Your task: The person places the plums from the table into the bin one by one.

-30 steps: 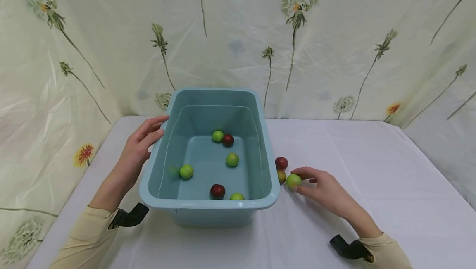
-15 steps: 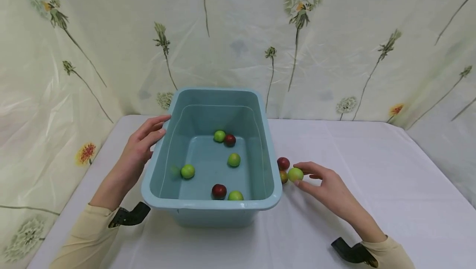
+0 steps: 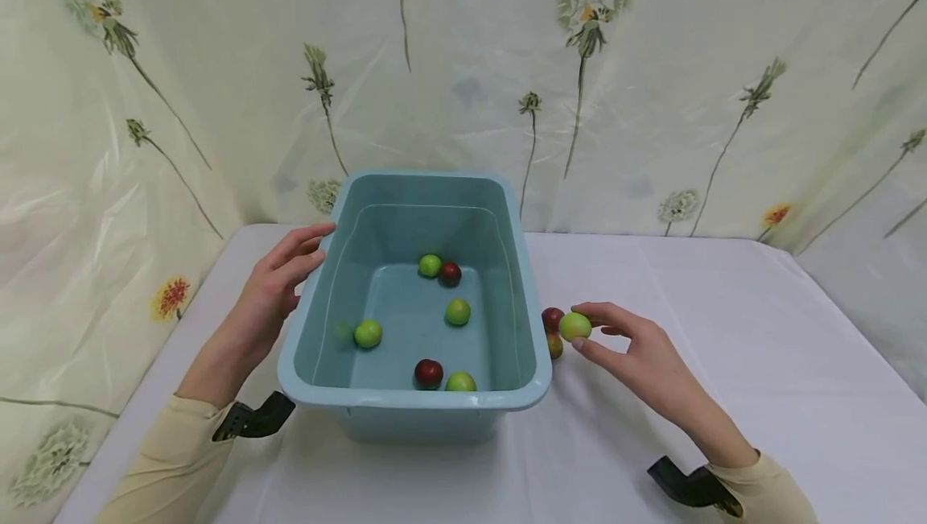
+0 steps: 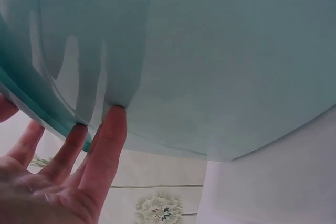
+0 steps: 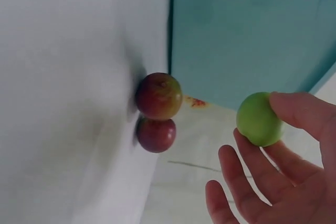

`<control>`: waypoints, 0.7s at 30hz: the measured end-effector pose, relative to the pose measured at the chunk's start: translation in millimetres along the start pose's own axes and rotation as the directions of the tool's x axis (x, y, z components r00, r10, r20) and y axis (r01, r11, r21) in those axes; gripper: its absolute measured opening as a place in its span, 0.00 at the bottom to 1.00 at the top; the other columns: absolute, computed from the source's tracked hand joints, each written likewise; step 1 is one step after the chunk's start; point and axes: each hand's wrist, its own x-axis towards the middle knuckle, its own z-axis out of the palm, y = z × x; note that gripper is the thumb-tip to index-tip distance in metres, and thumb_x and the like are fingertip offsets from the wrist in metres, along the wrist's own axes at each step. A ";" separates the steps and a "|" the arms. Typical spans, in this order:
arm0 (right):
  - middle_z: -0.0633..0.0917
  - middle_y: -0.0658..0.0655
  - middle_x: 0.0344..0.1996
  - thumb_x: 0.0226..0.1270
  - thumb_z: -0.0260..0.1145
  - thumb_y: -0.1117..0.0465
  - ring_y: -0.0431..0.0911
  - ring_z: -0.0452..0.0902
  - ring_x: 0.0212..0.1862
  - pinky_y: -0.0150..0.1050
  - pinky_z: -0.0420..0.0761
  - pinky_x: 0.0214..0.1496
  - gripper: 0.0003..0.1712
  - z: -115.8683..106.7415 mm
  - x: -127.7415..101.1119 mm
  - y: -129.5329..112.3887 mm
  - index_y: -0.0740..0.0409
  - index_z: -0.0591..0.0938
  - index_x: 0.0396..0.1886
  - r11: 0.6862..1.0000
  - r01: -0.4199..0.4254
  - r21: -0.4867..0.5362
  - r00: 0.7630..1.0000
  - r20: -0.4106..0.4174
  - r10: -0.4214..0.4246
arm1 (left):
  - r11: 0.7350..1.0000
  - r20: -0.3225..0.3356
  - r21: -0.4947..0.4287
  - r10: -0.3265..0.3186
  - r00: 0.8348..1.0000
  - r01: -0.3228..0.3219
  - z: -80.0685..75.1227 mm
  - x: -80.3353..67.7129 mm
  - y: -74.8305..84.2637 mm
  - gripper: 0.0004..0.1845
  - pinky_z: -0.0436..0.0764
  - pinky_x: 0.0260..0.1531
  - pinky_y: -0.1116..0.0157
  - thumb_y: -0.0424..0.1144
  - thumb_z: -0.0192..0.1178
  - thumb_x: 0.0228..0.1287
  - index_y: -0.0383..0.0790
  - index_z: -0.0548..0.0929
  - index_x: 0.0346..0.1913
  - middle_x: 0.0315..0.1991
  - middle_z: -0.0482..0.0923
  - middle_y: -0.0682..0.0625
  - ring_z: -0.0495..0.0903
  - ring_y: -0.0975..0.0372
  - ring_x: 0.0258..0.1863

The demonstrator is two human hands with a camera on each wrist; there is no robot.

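Green fruit (image 3: 575,326) pinched in right hand (image 3: 637,355), lifted just off the table (image 3: 724,363), right beside the tub (image 3: 539,379) wall. Round, so no long axis. Tub rim up and left of it; open room above. Two reddish fruits (image 5: 157,111) beneath, against the wall. Left hand (image 3: 271,290) relaxed, fingers touching the tub's left side.

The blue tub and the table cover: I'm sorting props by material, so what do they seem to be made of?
The blue tub looks like moulded plastic with a smooth, slightly glossy finish: rounded rim, and in the left wrist view the fingers shadow through its thin wall. The table cover seems to be white woven cloth, matte, with soft creases, though it could be a coated sheet.
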 end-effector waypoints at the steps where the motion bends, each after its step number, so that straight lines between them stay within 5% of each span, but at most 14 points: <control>1: 0.83 0.49 0.51 0.67 0.69 0.53 0.46 0.76 0.52 0.55 0.74 0.54 0.22 -0.8 1.7 -1.1 0.52 0.80 0.58 1.000 0.012 0.002 1.000 -0.004 -0.012 | 1.000 -0.001 0.003 0.002 1.000 -0.002 -0.2 -0.2 0.1 0.24 0.73 0.51 0.51 0.52 0.48 0.75 0.54 0.68 0.70 0.67 0.65 0.48 0.68 0.52 0.62; 13: 0.82 0.49 0.54 0.68 0.68 0.53 0.48 0.76 0.53 0.52 0.74 0.54 0.23 -8.1 28.2 -21.0 0.50 0.79 0.61 0.996 0.070 0.047 0.993 -0.099 -0.065 | 1.000 -0.009 0.022 0.021 1.000 -0.021 -0.4 -0.1 -2.9 0.24 0.74 0.50 0.51 0.52 0.49 0.75 0.54 0.69 0.70 0.67 0.65 0.47 0.68 0.52 0.62; 21: 0.82 0.45 0.53 0.68 0.68 0.55 0.40 0.75 0.52 0.35 0.72 0.54 0.21 -3.8 45.9 -39.5 0.46 0.79 0.61 0.983 0.125 0.135 0.975 -0.202 -0.096 | 1.000 -0.016 0.019 0.025 1.000 -0.025 -0.6 -0.3 -3.7 0.23 0.74 0.50 0.52 0.52 0.49 0.76 0.54 0.69 0.70 0.67 0.66 0.47 0.68 0.53 0.61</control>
